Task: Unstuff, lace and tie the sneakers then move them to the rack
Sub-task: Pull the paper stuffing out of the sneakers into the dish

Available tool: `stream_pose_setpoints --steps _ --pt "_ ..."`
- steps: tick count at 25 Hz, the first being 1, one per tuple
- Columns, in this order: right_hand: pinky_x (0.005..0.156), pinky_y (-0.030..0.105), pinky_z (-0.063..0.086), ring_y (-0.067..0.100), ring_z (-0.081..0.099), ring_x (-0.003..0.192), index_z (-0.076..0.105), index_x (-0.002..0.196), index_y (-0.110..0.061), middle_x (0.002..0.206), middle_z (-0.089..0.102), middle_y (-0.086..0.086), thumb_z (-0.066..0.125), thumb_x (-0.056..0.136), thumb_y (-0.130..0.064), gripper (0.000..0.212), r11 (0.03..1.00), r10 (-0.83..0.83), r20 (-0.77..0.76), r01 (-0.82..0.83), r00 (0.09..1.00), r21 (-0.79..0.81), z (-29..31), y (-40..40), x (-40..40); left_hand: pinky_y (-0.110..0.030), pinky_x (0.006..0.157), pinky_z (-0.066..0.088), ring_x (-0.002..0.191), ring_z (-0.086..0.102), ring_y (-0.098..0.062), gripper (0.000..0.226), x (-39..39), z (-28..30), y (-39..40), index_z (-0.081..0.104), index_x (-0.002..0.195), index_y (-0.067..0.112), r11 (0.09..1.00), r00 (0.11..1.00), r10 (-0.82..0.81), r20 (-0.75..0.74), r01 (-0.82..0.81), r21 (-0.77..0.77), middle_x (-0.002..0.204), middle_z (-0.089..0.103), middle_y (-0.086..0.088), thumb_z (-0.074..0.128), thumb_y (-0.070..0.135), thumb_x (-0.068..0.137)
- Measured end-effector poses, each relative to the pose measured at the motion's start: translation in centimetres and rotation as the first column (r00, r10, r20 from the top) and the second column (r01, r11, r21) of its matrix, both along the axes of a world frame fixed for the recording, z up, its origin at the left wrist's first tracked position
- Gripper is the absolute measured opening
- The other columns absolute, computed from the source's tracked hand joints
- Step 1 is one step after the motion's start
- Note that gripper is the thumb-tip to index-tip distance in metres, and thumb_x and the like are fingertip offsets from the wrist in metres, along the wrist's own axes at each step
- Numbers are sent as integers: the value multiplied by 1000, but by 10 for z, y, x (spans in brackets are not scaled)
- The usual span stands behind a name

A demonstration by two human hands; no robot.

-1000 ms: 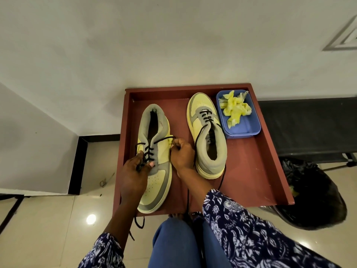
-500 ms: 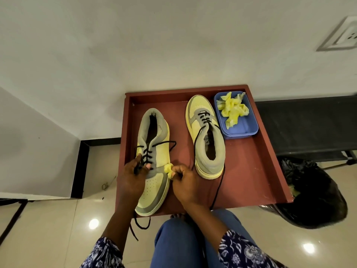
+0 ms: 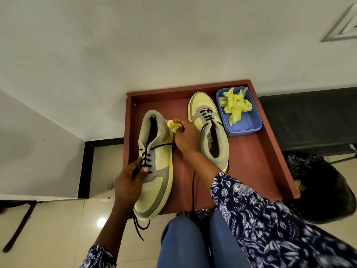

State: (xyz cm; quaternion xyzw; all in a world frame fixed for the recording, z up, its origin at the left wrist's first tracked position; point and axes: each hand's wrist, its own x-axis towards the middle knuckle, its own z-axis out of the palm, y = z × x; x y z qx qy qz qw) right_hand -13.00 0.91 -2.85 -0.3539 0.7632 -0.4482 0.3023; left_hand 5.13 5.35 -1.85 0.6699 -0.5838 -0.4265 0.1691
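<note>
Two yellow and grey sneakers lie on a red-brown tray [image 3: 257, 167]. The left sneaker [image 3: 156, 171] points its toe toward me, with black laces part way threaded. My left hand [image 3: 129, 182] grips its left side at the laces. The right sneaker [image 3: 210, 130] points away, its lace trailing off the tray's front edge. My right hand [image 3: 187, 138] hovers between the two shoes, pinching a small yellow paper wad [image 3: 172, 125] beside the left sneaker's collar.
A blue tub [image 3: 249, 124] with crumpled yellow paper [image 3: 234, 105] sits at the tray's back right corner. A black bin bag [image 3: 320, 186] stands on the floor to the right. A white wall rises behind the tray, a dark bench [image 3: 309, 117] to its right.
My right hand has pulled a yellow paper wad out at the left sneaker's side and carried it up and away toward the back. The left hand keeps its hold on the shoe.
</note>
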Motion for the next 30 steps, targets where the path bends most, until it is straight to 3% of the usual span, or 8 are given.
stream_pose_setpoints --steps 3,7,14,17,23,27,30 --pt "98 26 44 21 58 114 62 119 -11 121 64 7 47 88 0 36 996 82 181 -86 980 18 -8 4 7 -46 104 40 123 48 -26 46 2 0 -2 47 134 24 1000 1000 0 -18 1 14 136 51 -7 56 30 90" --pt "96 18 40 15 56 115 60 121 -7 123 63 6 53 91 -6 30 997 80 273 -80 959 -11 -13 23 17 -46 103 40 123 48 -27 46 5 -2 -4 46 135 24 1000 1000 2 -27 -2 22 137 50 -7 55 29 90" --pt "79 -1 37 12 60 92 68 108 -5 100 65 8 59 87 -3 23 992 126 135 -125 983 -18 -40 80 45 -47 101 42 122 49 -30 45 -2 -4 -3 46 134 24 1000 1000 2 30 -2 2 137 50 -9 56 29 90" --pt "86 11 42 11 60 94 67 109 -7 100 64 1 60 86 -3 25 996 91 205 -87 975 -27 -52 89 48 -45 104 39 125 46 -31 44 -8 -1 2 46 135 20 999 998 -21 57 23 -36 138 48 -10 54 25 92" --pt "99 27 45 14 58 104 64 114 -1 114 66 10 57 87 -1 27 999 -47 289 50 956 -2 -52 63 39 -42 103 38 124 47 -31 41 -13 1 8 47 133 13 993 997 -38 72 46 -106 136 49 -14 53 17 92" --pt "93 26 46 19 61 110 64 115 -9 117 67 6 57 89 -11 27 995 -98 262 88 960 50 -38 21 21 -35 102 37 123 48 -28 42 -11 0 6 48 133 14 993 997 -45 57 51 -104 135 51 -13 54 17 92" --pt "99 30 45 22 59 113 62 117 -6 120 65 10 54 89 -6 30 997 -81 266 81 961 10 -20 -7 13 -33 100 38 122 49 -28 42 -11 0 6 49 132 13 991 997 -48 52 54 -120 133 53 -12 55 18 91"
